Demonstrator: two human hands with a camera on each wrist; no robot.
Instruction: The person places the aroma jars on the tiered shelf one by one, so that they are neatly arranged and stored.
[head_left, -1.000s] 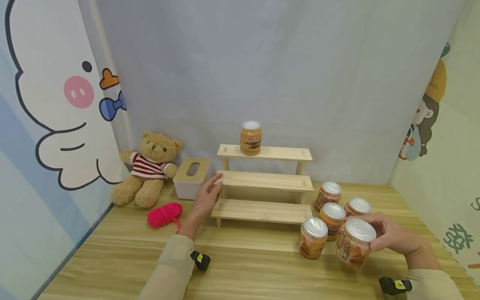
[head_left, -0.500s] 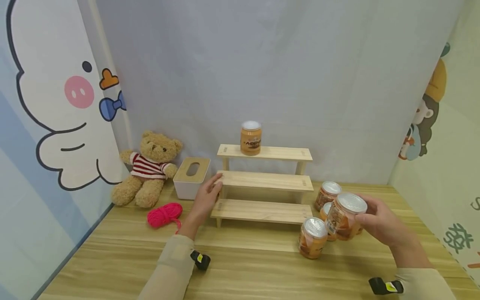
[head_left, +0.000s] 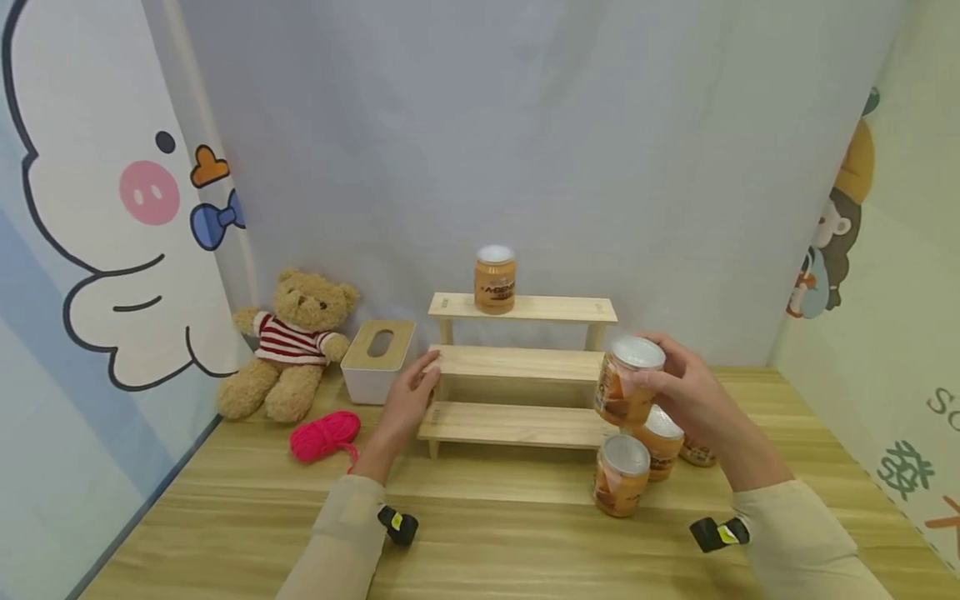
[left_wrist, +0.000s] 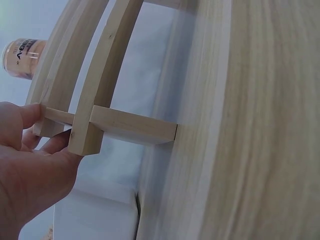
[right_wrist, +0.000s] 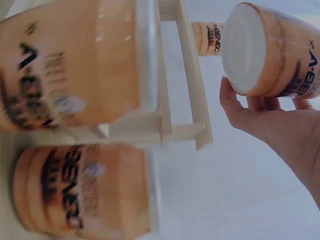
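Note:
My right hand (head_left: 701, 400) grips a capped jar (head_left: 621, 393) with orange-brown contents, lifted off the table at the right end of the middle shelf. The right wrist view shows fingers curled round this jar (right_wrist: 292, 55), its pale end towards the camera. My left hand (head_left: 407, 404) holds the left end of the three-tier wooden rack (head_left: 517, 363) at the middle shelf; in the left wrist view the thumb and fingers (left_wrist: 62, 142) pinch the board. A similar jar (head_left: 495, 285) stands on the top shelf, left of its centre.
More such jars stand on the table (head_left: 525, 533) right of the rack: a front jar (head_left: 621, 483), one behind it (head_left: 662, 454), and a partly hidden one (head_left: 699, 454). Left of the rack are a tissue box (head_left: 375, 367), pink yarn (head_left: 325, 436) and a teddy bear (head_left: 296, 342).
My right hand has raised the jar from the table and carried it left and away from me, over the other jars, towards the rack. My left hand stays at the rack's left end.

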